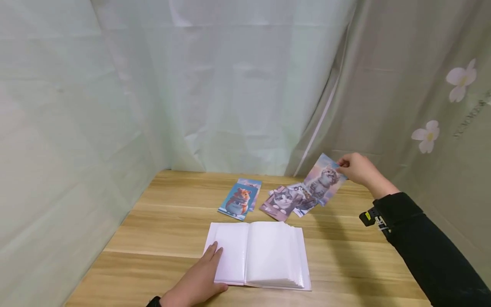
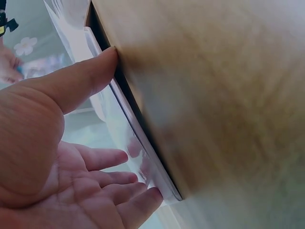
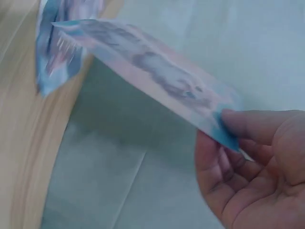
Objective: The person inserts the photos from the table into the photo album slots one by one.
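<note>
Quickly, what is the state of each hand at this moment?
Left hand: open, resting on the open album.
Right hand: closed, pinching the kitten card.

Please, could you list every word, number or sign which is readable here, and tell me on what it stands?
No text can be read with certainty.
Curtain at the right: slanted lettering near the printed flowers, too small and blurred to quote.
Open album: no writing visible on its pages.
Animal cards: no text I can make out.
</note>
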### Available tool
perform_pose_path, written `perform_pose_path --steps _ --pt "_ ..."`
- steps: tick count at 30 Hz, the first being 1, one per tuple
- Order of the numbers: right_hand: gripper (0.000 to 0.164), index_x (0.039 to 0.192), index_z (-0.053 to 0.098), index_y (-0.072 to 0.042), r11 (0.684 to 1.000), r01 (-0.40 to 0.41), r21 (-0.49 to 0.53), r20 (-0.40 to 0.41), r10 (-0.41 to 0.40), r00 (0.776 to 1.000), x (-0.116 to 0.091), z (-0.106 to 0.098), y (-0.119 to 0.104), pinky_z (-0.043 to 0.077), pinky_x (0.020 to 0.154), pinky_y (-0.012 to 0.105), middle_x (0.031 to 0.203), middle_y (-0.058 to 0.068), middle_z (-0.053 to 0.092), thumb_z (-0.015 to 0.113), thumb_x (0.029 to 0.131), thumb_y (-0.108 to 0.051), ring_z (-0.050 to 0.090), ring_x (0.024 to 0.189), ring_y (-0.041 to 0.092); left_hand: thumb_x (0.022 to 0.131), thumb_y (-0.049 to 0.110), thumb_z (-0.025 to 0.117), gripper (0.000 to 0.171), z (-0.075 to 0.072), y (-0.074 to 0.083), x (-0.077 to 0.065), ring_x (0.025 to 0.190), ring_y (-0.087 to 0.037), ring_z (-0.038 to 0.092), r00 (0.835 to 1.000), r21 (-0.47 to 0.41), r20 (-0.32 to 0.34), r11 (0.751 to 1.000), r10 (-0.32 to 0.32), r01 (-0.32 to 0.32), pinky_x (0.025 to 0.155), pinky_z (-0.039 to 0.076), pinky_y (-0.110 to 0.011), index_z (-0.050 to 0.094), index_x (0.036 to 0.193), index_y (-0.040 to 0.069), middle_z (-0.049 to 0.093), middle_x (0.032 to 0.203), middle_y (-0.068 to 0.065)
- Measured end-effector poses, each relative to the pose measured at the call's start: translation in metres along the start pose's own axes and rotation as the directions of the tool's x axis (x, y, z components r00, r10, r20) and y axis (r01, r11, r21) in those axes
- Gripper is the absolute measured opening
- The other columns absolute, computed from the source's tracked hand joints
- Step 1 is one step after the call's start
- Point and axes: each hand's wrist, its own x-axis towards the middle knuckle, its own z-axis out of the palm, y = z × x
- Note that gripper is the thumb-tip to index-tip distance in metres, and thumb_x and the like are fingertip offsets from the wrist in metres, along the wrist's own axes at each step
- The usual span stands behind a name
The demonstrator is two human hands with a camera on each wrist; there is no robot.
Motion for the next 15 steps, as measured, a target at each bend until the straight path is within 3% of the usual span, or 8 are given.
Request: perform_pose_path --steps 3,8,11,15 --pt "0.019 0.107 0.068 0.003 0.997 0.067 0.041 -0.035 -0.066 0.997 0.01 0.014 -0.024 0.045 0.066 0.037 0.091 0.013 0.065 0.063 0.099 -0.014 0.057 0.078 0.025 0.078 0.032 0.085 0.09 0.0 0.0 -0.001 0.141 -0.046 0.034 1.0 0.008 0.01 1.0 0.007 -0.007 0.108 0.037 -0.059 0.042 0.143 -0.014 0.033 0.153 -0.033" --pt "0.017 0.107 0.069 0.001 0.964 0.15 0.221 -0.052 -0.142 0.989 0.034 0.045 -0.071 0.047 0.07 0.033 0.093 0.012 0.066 0.064 0.098 -0.012 0.057 0.083 0.023 0.081 0.034 0.083 0.088 0.0 0.0 0.0 0.141 -0.045 0.035 1.0 0.027 0.026 1.0 -0.01 0.009 0.11 0.035 -0.058 0.043 0.143 -0.013 0.036 0.153 -0.031" --pt "0.017 0.109 0.069 0.001 0.927 0.154 0.341 -0.021 -0.156 0.988 0.049 0.071 -0.097 0.046 0.069 0.03 0.094 0.011 0.065 0.064 0.099 -0.011 0.055 0.08 0.02 0.081 0.033 0.083 0.087 -0.001 0.0 0.0 0.142 -0.045 0.034 1.0 0.027 0.025 1.0 -0.017 0.016 0.11 0.034 -0.058 0.043 0.143 -0.013 0.036 0.153 -0.031" --pt "0.017 0.11 0.068 0.0 0.882 0.098 0.461 0.052 -0.137 0.989 0.067 0.111 -0.116 0.045 0.066 0.027 0.095 0.009 0.066 0.063 0.099 -0.012 0.054 0.077 0.017 0.082 0.033 0.082 0.085 -0.001 0.002 0.004 0.142 -0.045 0.035 1.0 0.033 0.021 0.999 -0.01 0.009 0.11 0.035 -0.058 0.043 0.143 -0.012 0.036 0.153 -0.03"
